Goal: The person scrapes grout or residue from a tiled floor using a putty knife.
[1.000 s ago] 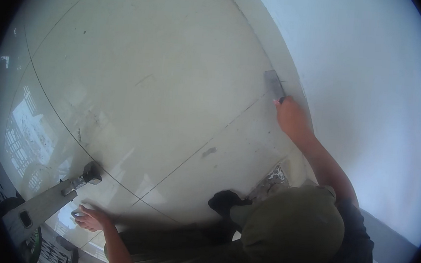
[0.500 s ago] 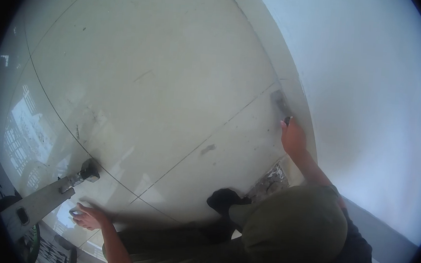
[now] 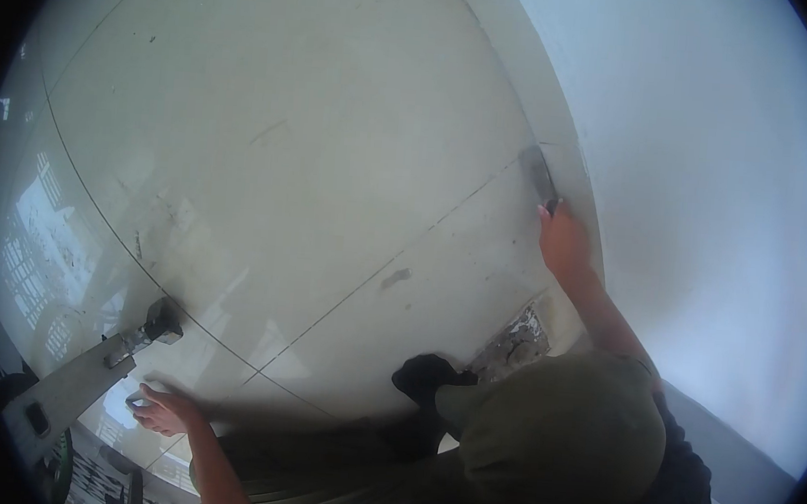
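Our right hand (image 3: 567, 241) is closing firmly round the dark handle (image 3: 551, 207) of a flat scraper (image 3: 537, 172), whose blurred grey blade is reaching out beyond the fingertips. The blade is lying over or close to the floor tiles (image 3: 335, 152), where a thin dark joint (image 3: 360, 285) is running up to the pale strip (image 3: 563, 151) just beside the grip. For good control, we should be holding the blade low and even, pressing lightly so that a corner is not scoring the gloss, and sparing the white wall (image 3: 712, 182) to the right of the grip.

The left hand (image 3: 166, 411), well apart from that grip, is curling its fingers near something pale; whether it is clamping on it, we cannot tell. Just beyond it, a flat grey bar (image 3: 75, 387) with an oval slot is ending in a dark, angular block (image 3: 163, 320). The cream tiles are shining smoothly, while nearer us than the scraper grip a rough, crumbly patch (image 3: 515, 341) is showing beside a soft olive cap (image 3: 565, 426).
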A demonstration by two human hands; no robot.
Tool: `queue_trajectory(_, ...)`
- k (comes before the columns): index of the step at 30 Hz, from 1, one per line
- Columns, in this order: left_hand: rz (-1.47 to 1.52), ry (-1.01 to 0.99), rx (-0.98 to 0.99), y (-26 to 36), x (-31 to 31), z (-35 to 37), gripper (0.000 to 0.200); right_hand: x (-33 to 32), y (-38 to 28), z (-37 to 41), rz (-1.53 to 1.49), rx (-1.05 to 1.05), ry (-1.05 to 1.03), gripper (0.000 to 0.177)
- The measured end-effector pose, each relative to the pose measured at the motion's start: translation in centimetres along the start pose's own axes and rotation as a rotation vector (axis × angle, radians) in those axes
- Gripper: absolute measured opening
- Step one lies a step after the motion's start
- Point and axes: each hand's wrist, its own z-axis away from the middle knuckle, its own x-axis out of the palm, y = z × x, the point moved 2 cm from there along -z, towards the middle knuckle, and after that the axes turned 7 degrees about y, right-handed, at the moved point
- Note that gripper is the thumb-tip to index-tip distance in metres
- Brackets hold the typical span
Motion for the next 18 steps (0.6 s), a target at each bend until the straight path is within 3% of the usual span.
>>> queue_trajectory(5, 0.002, 0.069, 0.026, -1.1, 0.9, 0.3, 0.082, -2.8, -7.1, -6.6, -0.09, -0.07, 0.111, 0.044)
queue_trajectory(11, -0.017, 0.058, 0.005, -0.5, 1.1, -0.3, 0.082, -2.0, -4.6, -2.3, -0.029, -0.043, 0.046, 0.044)
queue_trajectory(18, -0.031, 0.06, 0.039, -1.5, 1.7, -0.6, 0.09, -1.5, -7.4, -5.4, -0.145, -0.022, 0.066, 0.044)
